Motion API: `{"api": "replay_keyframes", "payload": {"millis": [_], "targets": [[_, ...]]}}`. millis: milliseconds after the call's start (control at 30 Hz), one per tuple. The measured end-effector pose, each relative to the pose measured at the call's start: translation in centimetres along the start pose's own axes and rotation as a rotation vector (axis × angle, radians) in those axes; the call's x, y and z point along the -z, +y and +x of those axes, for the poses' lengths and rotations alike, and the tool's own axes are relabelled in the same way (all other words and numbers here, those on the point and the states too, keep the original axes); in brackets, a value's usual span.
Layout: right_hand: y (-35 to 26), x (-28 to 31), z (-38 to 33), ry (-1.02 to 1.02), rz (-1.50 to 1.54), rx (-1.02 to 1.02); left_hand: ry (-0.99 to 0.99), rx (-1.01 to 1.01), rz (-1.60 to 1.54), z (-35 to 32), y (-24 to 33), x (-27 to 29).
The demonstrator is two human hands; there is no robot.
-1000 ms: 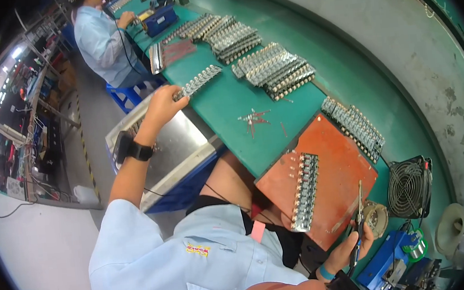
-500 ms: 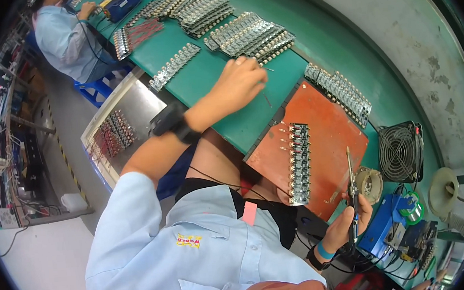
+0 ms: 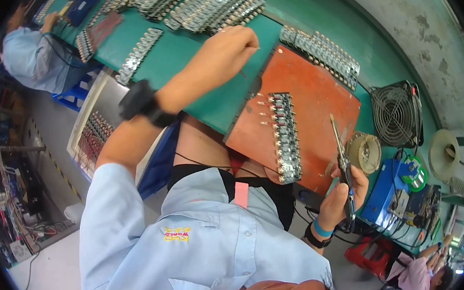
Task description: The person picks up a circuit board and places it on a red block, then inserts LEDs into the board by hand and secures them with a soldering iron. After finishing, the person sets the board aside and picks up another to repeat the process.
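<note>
a green bench (image 3: 204, 106) stands beside a grey wall (image 3: 414, 24), one black fan (image 3: 395, 115) at right; one orange mat (image 3: 316, 96) carries one circuit-board strip (image 3: 285, 140), left of one soldering iron (image 3: 343, 163) clamped in the right hand (image 3: 339, 199); the left hand (image 3: 229, 48) curls its fingers beyond the strip, whether gripping anything i cannot tell.

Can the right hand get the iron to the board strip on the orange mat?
Probably yes: the right hand holds the soldering iron beside the board strip; only orange mat shows between tip and strip.
</note>
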State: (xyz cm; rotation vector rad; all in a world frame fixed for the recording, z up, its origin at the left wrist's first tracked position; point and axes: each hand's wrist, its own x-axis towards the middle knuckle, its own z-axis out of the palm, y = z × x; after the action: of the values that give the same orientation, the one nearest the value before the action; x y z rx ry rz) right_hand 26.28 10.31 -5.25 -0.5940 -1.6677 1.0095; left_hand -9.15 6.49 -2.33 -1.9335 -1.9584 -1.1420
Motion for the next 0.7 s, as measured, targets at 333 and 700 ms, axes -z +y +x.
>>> {"api": "replay_keyframes", "payload": {"millis": [333, 700], "targets": [[-1.4, -2.0, 0.7, -0.123, 0.125, -0.117, -0.004, 0.659, -1.220, -9.3, 13.1, 0.6], [-3.0, -2.7, 1.5, -0.391, -0.079, -0.260, -0.334, 0.187, -0.638, -8.5, 14.5, -0.6]]}}
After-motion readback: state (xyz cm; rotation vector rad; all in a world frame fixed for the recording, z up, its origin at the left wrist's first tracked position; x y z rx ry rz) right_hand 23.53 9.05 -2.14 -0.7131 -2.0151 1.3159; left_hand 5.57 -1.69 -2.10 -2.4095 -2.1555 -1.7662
